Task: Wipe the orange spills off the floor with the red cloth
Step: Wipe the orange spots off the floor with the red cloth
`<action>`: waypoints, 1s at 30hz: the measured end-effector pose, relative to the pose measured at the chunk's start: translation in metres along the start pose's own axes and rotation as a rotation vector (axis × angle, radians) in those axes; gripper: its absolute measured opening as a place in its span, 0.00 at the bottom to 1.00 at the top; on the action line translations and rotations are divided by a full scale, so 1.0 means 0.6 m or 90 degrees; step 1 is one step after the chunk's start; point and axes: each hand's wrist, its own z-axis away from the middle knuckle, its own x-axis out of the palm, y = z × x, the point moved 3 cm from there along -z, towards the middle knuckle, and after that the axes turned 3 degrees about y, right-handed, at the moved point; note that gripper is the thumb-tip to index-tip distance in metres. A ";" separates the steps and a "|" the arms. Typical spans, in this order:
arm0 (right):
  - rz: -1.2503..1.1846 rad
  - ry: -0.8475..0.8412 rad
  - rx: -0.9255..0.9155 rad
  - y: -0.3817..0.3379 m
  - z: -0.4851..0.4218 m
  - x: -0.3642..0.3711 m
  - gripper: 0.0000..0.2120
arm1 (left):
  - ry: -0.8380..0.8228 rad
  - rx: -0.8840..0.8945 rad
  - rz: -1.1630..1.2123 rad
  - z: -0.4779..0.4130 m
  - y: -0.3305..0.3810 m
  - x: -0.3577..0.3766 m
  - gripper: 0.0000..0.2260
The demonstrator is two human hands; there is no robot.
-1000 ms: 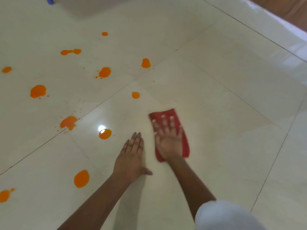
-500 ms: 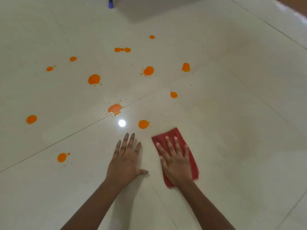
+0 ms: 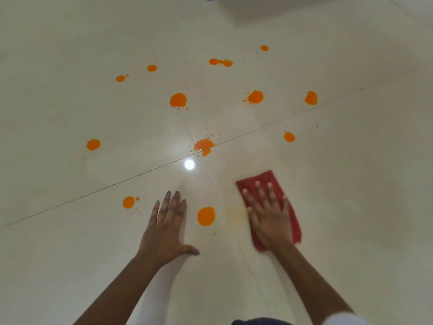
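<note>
Evidently the right hand presses flat, fingers spread, on the red cloth to scrub, while the left hand, splayed and holding nothing, braces on the floor beside an orange spill.

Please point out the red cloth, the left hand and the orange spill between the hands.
red cloth (image 3: 264, 177): head view, bare far end
left hand (image 3: 165, 231): head view, its back
orange spill (image 3: 206, 216): head view, middle
</note>
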 end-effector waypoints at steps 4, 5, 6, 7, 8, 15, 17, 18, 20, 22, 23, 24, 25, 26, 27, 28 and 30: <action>0.019 -0.041 0.068 -0.049 -0.117 0.006 0.25 | 0.009 -0.007 0.004 0.017 -0.020 0.006 0.53; 0.016 -0.015 0.020 -0.091 -0.106 0.010 0.25 | 0.009 -0.013 0.012 0.023 -0.024 0.006 0.52; 0.002 -0.011 -0.040 -0.128 -0.074 0.017 0.25 | 0.008 -0.016 0.021 0.031 -0.027 0.006 0.52; -0.004 -0.018 -0.096 -0.147 -0.029 0.023 0.24 | 0.006 -0.018 0.023 0.036 -0.031 0.008 0.52; -0.015 -0.034 -0.135 -0.147 0.020 0.027 0.25 | 0.002 -0.022 0.024 0.042 -0.035 0.011 0.51; 0.020 -0.022 0.034 -0.093 -0.061 0.019 0.27 | 0.014 -0.034 0.018 0.053 -0.044 0.024 0.50; 0.017 -0.025 -0.032 -0.167 -0.065 0.032 0.27 | 0.018 -0.030 0.017 0.053 -0.042 0.021 0.50; 0.009 -0.020 -0.095 -0.196 -0.040 0.037 0.26 | 0.019 -0.030 0.025 0.055 -0.042 0.021 0.50; 0.014 -0.030 -0.206 -0.207 0.048 0.041 0.24 | 0.015 -0.039 0.033 0.061 -0.046 0.023 0.51; 0.020 -0.033 -0.225 -0.153 0.107 0.032 0.25 | 0.012 -0.031 0.031 0.069 -0.051 0.025 0.51; 0.023 -0.018 -0.203 -0.119 0.106 0.029 0.25 | 0.010 -0.023 0.030 0.071 -0.053 0.027 0.50; 0.030 -0.001 -0.166 -0.092 0.087 0.026 0.25 | 0.009 -0.020 0.029 0.072 -0.056 0.031 0.50; 0.039 0.010 -0.121 -0.079 0.054 0.023 0.24 | 0.012 -0.021 0.028 0.072 -0.057 0.032 0.50; 0.047 0.021 -0.075 -0.082 0.011 0.021 0.24 | 0.020 -0.019 0.029 0.073 -0.057 0.033 0.50; 0.042 0.011 -0.037 -0.103 -0.026 0.023 0.24 | 0.025 -0.017 0.033 0.075 -0.056 0.035 0.50; 0.033 -0.004 -0.030 -0.138 -0.044 0.027 0.25 | 0.024 -0.019 0.039 0.078 -0.057 0.037 0.50; 0.028 0.011 -0.125 -0.216 -0.024 0.040 0.25 | 0.036 -0.034 0.056 0.087 -0.062 0.040 0.49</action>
